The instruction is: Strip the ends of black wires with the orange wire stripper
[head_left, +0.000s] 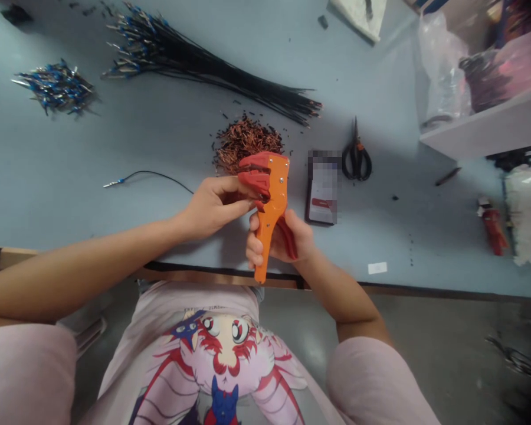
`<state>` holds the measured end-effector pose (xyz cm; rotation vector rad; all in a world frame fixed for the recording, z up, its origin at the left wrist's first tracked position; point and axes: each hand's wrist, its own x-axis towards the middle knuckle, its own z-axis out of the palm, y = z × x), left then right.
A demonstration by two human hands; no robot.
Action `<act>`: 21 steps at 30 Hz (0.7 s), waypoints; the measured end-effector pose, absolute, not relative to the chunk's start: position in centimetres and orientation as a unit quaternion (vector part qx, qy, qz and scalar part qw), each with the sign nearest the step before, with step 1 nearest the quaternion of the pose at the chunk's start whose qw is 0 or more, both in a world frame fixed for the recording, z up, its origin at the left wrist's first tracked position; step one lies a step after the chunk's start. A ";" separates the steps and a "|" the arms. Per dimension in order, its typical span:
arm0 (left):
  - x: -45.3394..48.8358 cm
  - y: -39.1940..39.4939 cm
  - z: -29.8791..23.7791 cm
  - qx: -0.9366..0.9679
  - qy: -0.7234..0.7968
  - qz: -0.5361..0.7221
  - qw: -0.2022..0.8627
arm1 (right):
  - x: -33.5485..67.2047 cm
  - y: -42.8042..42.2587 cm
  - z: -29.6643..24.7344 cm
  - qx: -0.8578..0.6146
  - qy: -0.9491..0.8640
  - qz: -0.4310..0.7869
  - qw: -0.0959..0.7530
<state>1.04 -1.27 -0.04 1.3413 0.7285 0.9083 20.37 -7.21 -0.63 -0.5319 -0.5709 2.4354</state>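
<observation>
My right hand [294, 236] is wrapped round the handles of an orange and red wire stripper [278, 186], held with its red jaws pointing left. Close to those jaws, the fingers of my left hand [216, 206] are pinched together on a black wire [159, 174]. Its tail runs left over the table to a blue and silver terminal [115, 183]; the wire's other end is hidden by my fingers and the tool. Just behind the stripper lies a heap of copper wire scraps and black insulation bits [248, 140].
A long bundle of black wires [221, 71] with blue-sleeved terminals stretches across the back. Loose terminals [59, 87] are piled at the left. A phone [323, 198] and black-handled scissors [357, 159] lie to the right, with a red-handled tool [493, 227] and plastic bags [445, 77] beyond.
</observation>
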 end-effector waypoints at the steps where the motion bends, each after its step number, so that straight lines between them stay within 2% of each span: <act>1: 1.0 -1.3 -0.1 0.588 0.321 0.396 0.628 | 20.4 -7.2 -0.7 -0.209 -0.212 0.911 0.284; 11: 1.0 -1.1 -0.4 0.607 0.315 0.396 0.613 | 20.1 -7.3 -0.8 -0.168 -0.202 0.917 0.299; 21: 1.1 -1.1 -0.4 0.617 0.336 0.391 0.594 | 19.8 -7.2 0.2 -0.215 -0.193 0.912 0.290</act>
